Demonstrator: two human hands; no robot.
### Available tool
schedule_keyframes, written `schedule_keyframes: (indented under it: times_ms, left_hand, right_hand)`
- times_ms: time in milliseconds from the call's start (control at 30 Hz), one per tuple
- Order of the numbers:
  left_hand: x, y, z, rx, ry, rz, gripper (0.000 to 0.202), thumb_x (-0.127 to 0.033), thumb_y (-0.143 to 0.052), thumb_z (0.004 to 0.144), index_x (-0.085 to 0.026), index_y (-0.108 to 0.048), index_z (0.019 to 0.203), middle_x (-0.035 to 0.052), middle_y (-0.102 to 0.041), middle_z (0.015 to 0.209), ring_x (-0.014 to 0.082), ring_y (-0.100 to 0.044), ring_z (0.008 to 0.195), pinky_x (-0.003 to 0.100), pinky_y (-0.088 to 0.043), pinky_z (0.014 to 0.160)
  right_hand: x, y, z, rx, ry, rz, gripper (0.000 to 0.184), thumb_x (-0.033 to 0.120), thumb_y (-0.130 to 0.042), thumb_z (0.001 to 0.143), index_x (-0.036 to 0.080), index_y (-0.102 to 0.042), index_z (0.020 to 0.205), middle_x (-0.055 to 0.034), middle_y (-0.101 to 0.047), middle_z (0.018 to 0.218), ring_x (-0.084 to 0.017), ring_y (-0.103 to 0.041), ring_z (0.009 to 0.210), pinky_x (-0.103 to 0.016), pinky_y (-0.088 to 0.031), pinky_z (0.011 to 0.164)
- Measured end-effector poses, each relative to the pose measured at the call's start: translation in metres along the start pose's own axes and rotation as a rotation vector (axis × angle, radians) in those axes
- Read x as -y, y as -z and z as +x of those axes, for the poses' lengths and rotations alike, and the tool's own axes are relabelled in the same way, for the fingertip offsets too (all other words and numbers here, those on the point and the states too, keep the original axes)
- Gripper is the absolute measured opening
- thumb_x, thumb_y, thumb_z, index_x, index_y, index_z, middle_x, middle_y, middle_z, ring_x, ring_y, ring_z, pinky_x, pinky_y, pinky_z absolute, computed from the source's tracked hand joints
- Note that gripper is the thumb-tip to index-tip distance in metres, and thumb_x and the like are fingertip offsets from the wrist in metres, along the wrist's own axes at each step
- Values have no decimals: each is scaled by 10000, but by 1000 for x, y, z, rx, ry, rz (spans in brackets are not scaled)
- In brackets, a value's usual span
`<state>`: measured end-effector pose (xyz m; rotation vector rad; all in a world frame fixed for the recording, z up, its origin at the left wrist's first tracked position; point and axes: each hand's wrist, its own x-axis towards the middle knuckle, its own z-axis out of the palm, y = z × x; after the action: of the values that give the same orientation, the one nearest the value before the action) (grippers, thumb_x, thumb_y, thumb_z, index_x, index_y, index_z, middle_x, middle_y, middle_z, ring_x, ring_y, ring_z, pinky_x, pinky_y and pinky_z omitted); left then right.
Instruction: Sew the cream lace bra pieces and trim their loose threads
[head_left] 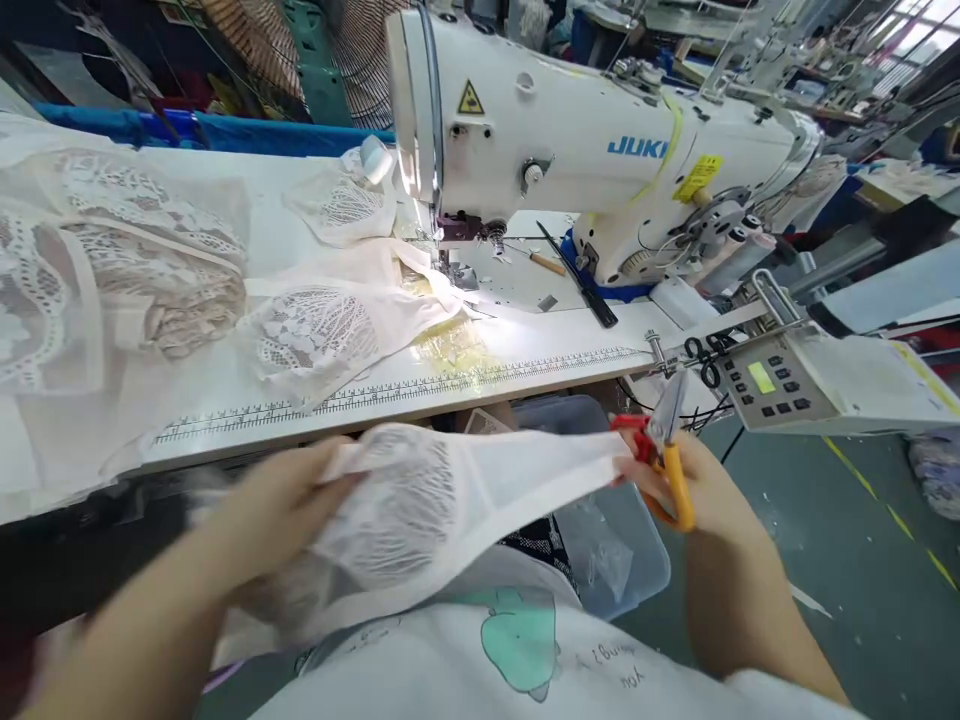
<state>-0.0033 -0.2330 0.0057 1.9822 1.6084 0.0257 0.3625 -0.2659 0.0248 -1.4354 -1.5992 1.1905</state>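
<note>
A white lace bra [405, 500] is stretched between my hands in front of the table edge, above my lap. My left hand [281, 515] is closed on its left part, beside the lace cup. My right hand [697, 475] pinches the narrow tapered end. That same hand also holds a pair of scissors [677, 490] with orange and red handles, blades pointing up and away from the fabric. Another pale lace bra piece [319, 325] lies on the sewing table, running up to the needle area of the white sewing machine [540, 130].
A pile of lace pieces [150, 250] covers the table's left side. Black tweezers [592, 295] and a wooden-handled tool [546, 262] lie by the machine. A measuring tape strip [390, 390] runs along the table's front. A control panel [780, 385] juts out right, a clear plastic bin [637, 560] sits below.
</note>
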Motion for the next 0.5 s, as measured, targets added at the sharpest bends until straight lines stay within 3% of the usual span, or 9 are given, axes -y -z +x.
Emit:
schedule_keyframes:
  times_ms: [67,100,200,300,400,467,500]
  left_hand:
    - [-14,-11,17,194,-93,58,379,-449,-339,855,-179,-604,870,63,-682,812,229,-627,732,316,-460,642]
    - [-21,-14,25,226,-121,84,348,-418,-393,820,-171,-604,944,89,-688,885,255,-634,780,333,-459,653]
    - [-37,-2,41,161,-141,109,417,-417,-431,786,-179,-574,1097,105,-677,1010,288,-626,874,356,-453,683]
    - [-38,41,55,-38,-127,119,392,-460,-352,837,-226,-613,1012,44,-690,920,252,-625,850,323,-452,685]
    - [-21,90,80,-302,57,217,367,-376,-355,864,-205,-585,1095,43,-643,1104,242,-595,1002,306,-439,823]
    - [-1,114,101,-365,168,254,425,-307,-374,862,-89,-507,1201,154,-520,1287,310,-523,1135,378,-402,910]
    - [10,123,111,-360,210,259,445,-312,-428,835,-22,-522,1158,225,-508,1273,351,-524,1121,412,-408,893]
  right_hand:
    - [-17,13,-16,49,-161,-337,216,312,-578,778,210,-431,657,28,-510,590,-126,-510,522,-239,-411,473]
    - [-24,17,-21,60,-225,-508,249,333,-581,761,211,-413,624,26,-496,565,-125,-473,499,-240,-373,459]
    - [-32,21,-19,51,-292,-803,269,351,-548,759,217,-382,595,15,-492,542,-133,-436,479,-243,-308,451]
    - [-23,13,5,18,-139,-754,231,351,-518,790,222,-396,643,13,-497,585,-140,-461,527,-238,-332,483]
    - [1,-10,48,-15,109,-632,195,340,-523,802,220,-417,691,7,-497,631,-146,-469,580,-245,-362,526]
    - [20,-33,81,-6,227,-602,200,286,-555,777,220,-396,673,11,-489,632,-141,-456,575,-247,-352,529]
    - [30,-46,98,-1,271,-590,186,248,-570,760,219,-403,682,12,-492,643,-140,-457,583,-248,-355,539]
